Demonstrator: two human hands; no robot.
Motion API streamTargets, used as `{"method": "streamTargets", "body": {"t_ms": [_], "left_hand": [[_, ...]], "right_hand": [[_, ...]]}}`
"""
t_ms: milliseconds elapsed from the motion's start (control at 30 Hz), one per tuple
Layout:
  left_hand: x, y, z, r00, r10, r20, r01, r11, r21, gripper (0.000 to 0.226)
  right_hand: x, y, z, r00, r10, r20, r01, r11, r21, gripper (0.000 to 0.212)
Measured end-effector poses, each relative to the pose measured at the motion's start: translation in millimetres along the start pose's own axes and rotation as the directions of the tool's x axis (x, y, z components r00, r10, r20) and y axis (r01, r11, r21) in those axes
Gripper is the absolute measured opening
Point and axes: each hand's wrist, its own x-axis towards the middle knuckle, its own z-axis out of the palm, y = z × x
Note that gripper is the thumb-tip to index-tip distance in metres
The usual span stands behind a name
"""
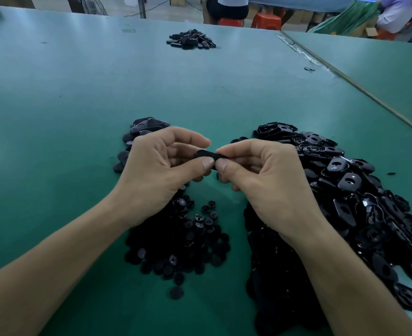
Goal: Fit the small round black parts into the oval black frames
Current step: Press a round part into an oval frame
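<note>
Both hands meet above the green table (200, 98) and hold one oval black frame (208, 155) between them. My left hand (158, 170) pinches its left end with thumb and forefinger. My right hand (265, 175) pinches its right end the same way. Most of the frame is hidden by the fingers, and I cannot tell whether a round part sits in it. A heap of small round black parts (188, 238) lies under my wrists. A large heap of oval black frames (350, 195) spreads to the right.
A small pile of black oval pieces (140, 134) lies just beyond my left hand. Another pile of black pieces (191, 40) sits far back on the table. A seam with a second table (369, 69) runs along the right. People sit beyond the far edge.
</note>
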Motion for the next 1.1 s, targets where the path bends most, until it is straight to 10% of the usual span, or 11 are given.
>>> {"method": "streamTargets", "body": {"t_ms": [800,1100], "left_hand": [[2,1,-2,0.986,0.137,-0.091,-0.116,0.972,0.206,0.017],[19,-15,-34,0.830,0.300,-0.470,-0.102,0.910,0.401,0.024]], "right_hand": [[-2,-4,4,0.997,-0.046,-0.063,0.032,0.977,-0.209,0.013],[-10,-2,-2,0.997,0.054,-0.046,-0.067,0.490,-0.869,0.036]]}}
